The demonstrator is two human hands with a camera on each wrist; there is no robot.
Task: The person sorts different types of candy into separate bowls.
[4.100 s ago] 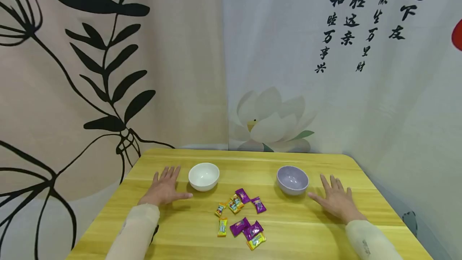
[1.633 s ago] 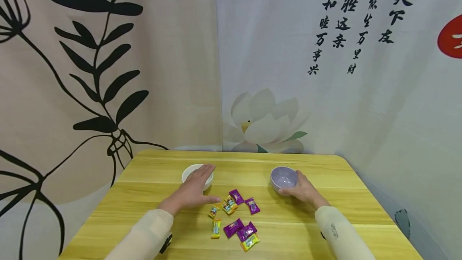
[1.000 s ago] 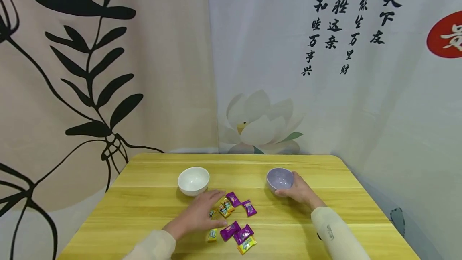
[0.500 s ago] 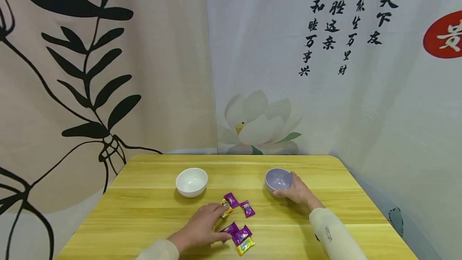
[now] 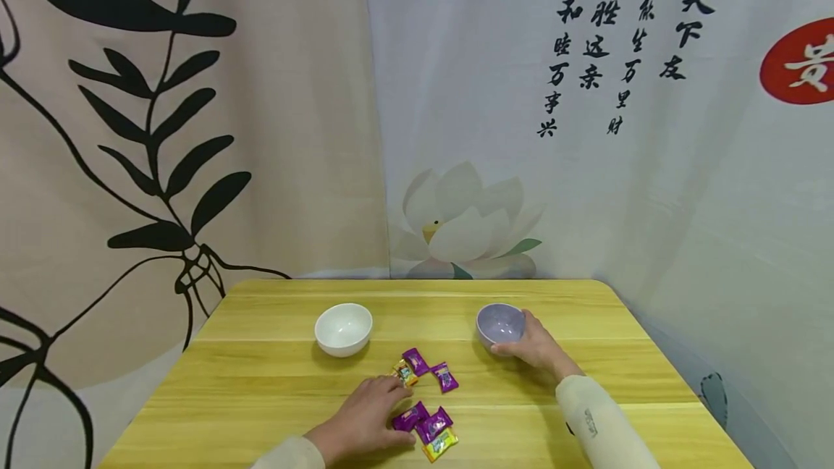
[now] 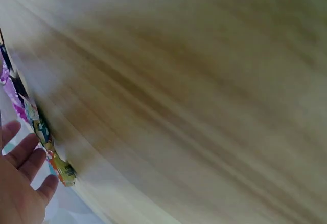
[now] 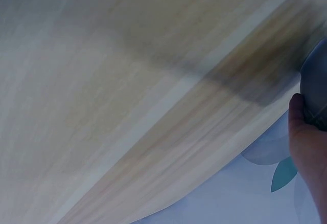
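My left hand point(image 5: 370, 417) is low over the left side of a scatter of wrapped candies, palm down, fingers loosely bent and thumb apart. In the left wrist view its fingers are spread beside a yellow-wrapped candy point(image 6: 65, 172), with no candy seen in its grasp. Under its fingertips in the head view lies part of another yellow candy point(image 5: 405, 373); the leftmost candies are hidden behind the hand. Purple candies point(image 5: 434, 425) lie right of the thumb. My right hand point(image 5: 539, 347) grips the right side of a purple bowl point(image 5: 500, 324), thumb in front and fingers behind, as it stands on the table.
A white bowl point(image 5: 343, 329) stands on the wooden table point(image 5: 260, 368), beyond the left hand. One yellow candy point(image 5: 441, 445) lies near the front, and another purple candy point(image 5: 445, 377) lies to the right. A printed curtain point(image 5: 313, 129) hangs behind the table's far edge.
From beside the white bowl, my left hand has moved across and down toward the near candies, slowing lately. My right hand came from the right and took hold of the purple bowl.
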